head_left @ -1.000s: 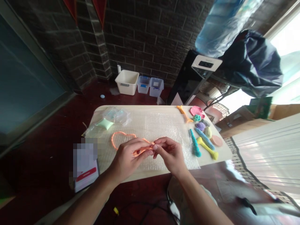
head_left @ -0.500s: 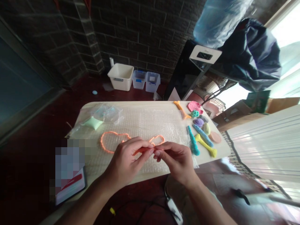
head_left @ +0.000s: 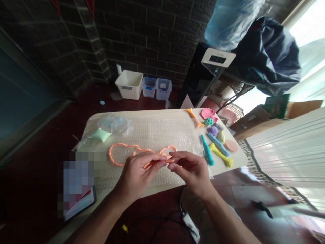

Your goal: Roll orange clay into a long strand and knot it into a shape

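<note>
Orange strand (head_left: 131, 146) is pinched in the left hand (head_left: 138, 171) while the right hand (head_left: 195, 173) has thumb and forefinger about it, whether clamped I cannot tell, its loops lying over bubble wrap (head_left: 165, 128) on the pale table (head_left: 238, 162).

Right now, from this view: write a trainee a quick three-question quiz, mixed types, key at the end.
1. Open: What is the left hand gripping?
2. True or false: The yellow bone lies nearer the right hand than the left.
3. Multiple choice: How many bins stand in a row beyond the table?
a) two
b) three
c) five

Key:
1. The orange cord.
2. True; it lies toward the table's right end.
3. b: one white, two clear.
</note>
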A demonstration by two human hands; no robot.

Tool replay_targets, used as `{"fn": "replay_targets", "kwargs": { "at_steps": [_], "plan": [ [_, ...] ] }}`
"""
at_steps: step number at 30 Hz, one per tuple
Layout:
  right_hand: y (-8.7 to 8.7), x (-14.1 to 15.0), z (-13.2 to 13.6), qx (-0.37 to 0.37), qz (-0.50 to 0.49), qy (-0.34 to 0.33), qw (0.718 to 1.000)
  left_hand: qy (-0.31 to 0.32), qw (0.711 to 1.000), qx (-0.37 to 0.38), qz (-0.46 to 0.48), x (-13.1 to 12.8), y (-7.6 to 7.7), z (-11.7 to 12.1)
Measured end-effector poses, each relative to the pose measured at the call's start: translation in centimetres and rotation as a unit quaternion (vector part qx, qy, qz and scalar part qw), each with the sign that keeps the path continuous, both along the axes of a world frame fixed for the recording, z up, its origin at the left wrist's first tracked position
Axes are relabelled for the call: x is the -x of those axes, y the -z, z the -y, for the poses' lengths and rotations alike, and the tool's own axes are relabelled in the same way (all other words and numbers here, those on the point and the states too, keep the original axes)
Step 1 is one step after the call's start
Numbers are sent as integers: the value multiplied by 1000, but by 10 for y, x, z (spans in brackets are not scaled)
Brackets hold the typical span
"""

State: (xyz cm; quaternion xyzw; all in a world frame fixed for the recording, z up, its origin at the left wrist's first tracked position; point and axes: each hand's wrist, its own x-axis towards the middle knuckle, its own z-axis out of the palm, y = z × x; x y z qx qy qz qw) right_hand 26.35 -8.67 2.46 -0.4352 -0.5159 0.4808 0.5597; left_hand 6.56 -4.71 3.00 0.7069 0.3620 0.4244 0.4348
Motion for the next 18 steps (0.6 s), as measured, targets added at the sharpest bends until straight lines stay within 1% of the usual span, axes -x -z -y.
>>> {"fn": "replay_targets", "kwargs": {
  "at_steps": [3, 6, 9, 14, 18],
  "plan": [
    [0, 0, -1, 3, 30, -10, 999, 4, 1000, 21, -3, 4, 1, -3],
    [-2, 1, -2, -1, 58, -12, 998, 24, 998, 49, 5, 5, 3, -4],
    [-4, 3, -3, -7, 59, -21, 998, 33, 997, 67, 23, 4, 3, -4],
    [-2, 7, -3, 11, 7, -32, 999, 19, 999, 43, 6, 4, 1, -3],
    [1, 9, -3, 25, -5, -23, 999, 2, 1000, 8, -1, 3, -1, -3]
  ]
}}
